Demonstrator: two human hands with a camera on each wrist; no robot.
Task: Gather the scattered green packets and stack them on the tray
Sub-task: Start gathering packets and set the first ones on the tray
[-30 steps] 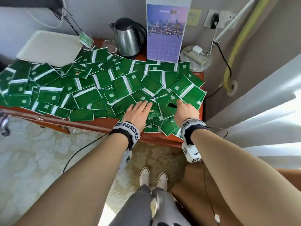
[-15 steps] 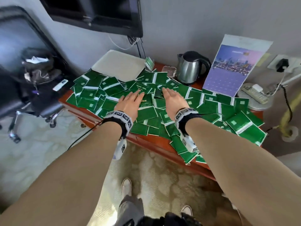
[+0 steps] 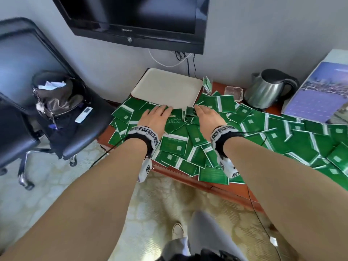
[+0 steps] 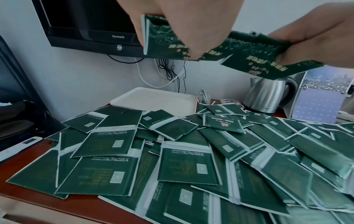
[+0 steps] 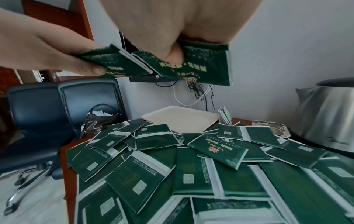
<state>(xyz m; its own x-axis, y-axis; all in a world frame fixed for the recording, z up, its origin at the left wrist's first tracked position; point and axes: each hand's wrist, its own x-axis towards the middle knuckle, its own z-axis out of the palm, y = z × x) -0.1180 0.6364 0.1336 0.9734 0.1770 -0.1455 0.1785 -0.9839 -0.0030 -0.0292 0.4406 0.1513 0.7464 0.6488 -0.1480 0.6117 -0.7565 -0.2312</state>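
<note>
Holding packets (image 3: 174, 119) flat, long edges across, both hands

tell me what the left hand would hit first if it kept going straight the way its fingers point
Probably the near rim of the cream tray. The left hand, holding green packets, points at it over the pile. How high it rides is unclear, so it might pass above the rim instead.

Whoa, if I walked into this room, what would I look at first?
First, the green packets, a big messy heap covering most of the wooden desk. Next, the two hands: the left hand and the right hand each hold a few packets above the heap. Behind them, at the back of the desk, lies a white tray with nothing on it yet, under a black TV on the wall.
</note>
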